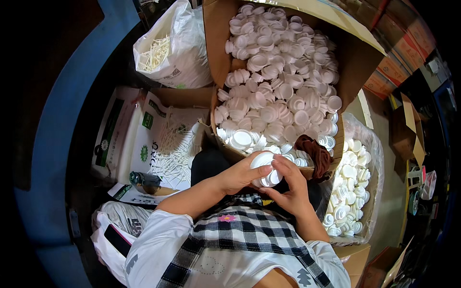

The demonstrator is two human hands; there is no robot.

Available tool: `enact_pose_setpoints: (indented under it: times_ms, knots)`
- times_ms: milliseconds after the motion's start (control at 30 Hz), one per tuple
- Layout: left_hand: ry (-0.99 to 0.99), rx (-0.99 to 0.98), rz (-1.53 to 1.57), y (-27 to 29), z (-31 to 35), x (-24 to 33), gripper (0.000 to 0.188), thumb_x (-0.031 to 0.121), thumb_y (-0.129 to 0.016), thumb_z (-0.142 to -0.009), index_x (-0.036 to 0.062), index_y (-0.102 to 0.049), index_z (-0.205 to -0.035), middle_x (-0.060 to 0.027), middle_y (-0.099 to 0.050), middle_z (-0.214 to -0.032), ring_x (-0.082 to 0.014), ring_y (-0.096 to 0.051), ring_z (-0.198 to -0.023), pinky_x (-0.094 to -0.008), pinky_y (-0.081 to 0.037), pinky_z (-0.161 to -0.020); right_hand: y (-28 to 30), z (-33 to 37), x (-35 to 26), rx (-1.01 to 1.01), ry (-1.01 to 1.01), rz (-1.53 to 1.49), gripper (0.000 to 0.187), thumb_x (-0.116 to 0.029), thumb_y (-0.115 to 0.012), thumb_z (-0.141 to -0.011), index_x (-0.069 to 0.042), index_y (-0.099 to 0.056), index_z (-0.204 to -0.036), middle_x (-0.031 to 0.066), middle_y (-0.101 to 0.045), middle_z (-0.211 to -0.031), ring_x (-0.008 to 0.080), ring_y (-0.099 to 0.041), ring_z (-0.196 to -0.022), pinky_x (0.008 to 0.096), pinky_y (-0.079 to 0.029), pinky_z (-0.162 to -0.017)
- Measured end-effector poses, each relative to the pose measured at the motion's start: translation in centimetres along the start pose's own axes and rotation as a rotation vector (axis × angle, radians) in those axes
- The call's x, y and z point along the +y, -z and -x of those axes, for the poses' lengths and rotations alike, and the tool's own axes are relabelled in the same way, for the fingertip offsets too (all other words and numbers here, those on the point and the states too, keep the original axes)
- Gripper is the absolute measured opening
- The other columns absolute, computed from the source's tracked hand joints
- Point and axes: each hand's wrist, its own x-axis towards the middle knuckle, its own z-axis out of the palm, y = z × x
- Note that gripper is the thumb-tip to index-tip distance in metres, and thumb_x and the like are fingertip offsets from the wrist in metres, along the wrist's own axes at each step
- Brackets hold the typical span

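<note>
while the left hand wraps the near-left side of a round white plastic piece, the right hand closes on its right side, fingers curled narrow, thumb under. count: two hands, one held piece; can't tell if it's one cap or a stack. containers of stock: one big carton of white caps, too many to count; one plastic-lined box of paler caps; one bag and one low box, both with thin white sticks. one brown cloth, one phone.

room: held piece sits between the checked apron and the carton's near edge, tight. cloth hangs over that edge, just right of the right hand. floor strip runs along the lined box's right side.

materials: carton is stiff brown board, bag is crinkled film, cloth is soft and bunched, caps are smooth, ridged discs.
</note>
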Motion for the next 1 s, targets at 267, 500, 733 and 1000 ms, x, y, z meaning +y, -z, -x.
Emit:
enact_pose_setpoints:
  times_ms: [267, 500, 733, 1000]
  knots:
    - [-0.341, 0.143, -0.068, -1.4, -2.3, -3.8, 0.051, 0.012, -0.063, -0.083, 0.0019, -0.036, -0.125, -0.0071, -0.049, -0.115, -0.0147, -0.049, -0.106, -0.0287, -0.041, -0.093, -2.6, -0.3, 2.6, 0.446, -0.354, -0.766, 0.067, -0.053, -0.042, -0.088, 0.001, -0.039, -0.126, 0.0118, -0.049, -0.116, 0.0168, -0.049, -0.102, 0.0278, -0.038, -0.088]
    - [-0.705, 0.358, -0.67, -2.1, -4.2, -7.0, 0.043, 0.01, -0.063, -0.08, -0.0011, -0.046, -0.117, -0.0152, -0.049, -0.104, -0.0241, -0.048, -0.098, -0.0315, -0.038, -0.087, -3.6, -0.5, 4.0, 0.727, -0.405, -0.703, 0.046, -0.041, -0.032, -0.095, -0.002, -0.054, -0.086, 0.0021, -0.052, -0.073, 0.0084, -0.046, -0.065, 0.0226, -0.038, -0.059]
    - [-0.587, 0.329, -0.724, -0.9, -6.4, -7.5, 0.042, 0.011, -0.063, -0.082, -0.0013, -0.043, -0.117, -0.0106, -0.05, -0.105, -0.0178, -0.05, -0.096, -0.0286, -0.041, -0.086, -3.2, 0.0, 7.4, 0.693, -0.484, -0.713, 0.042, -0.04, -0.037, -0.094, -0.003, -0.054, -0.084, 0.0007, -0.052, -0.075, 0.0084, -0.047, -0.066, 0.0231, -0.038, -0.061]
    - [-0.314, 0.278, -0.605, 4.6, -8.4, -8.9, 0.038, 0.018, -0.063, -0.083, 0.0009, -0.05, -0.114, -0.0054, -0.057, -0.094, -0.0126, -0.053, -0.087, -0.0265, -0.045, -0.076, 4.0, 8.7, 15.4, 0.548, -0.725, -0.548, 0.019, -0.018, -0.057, -0.088, -0.002, -0.058, -0.096, 0.0029, -0.06, -0.086, 0.0108, -0.055, -0.076, 0.0243, -0.044, -0.069]
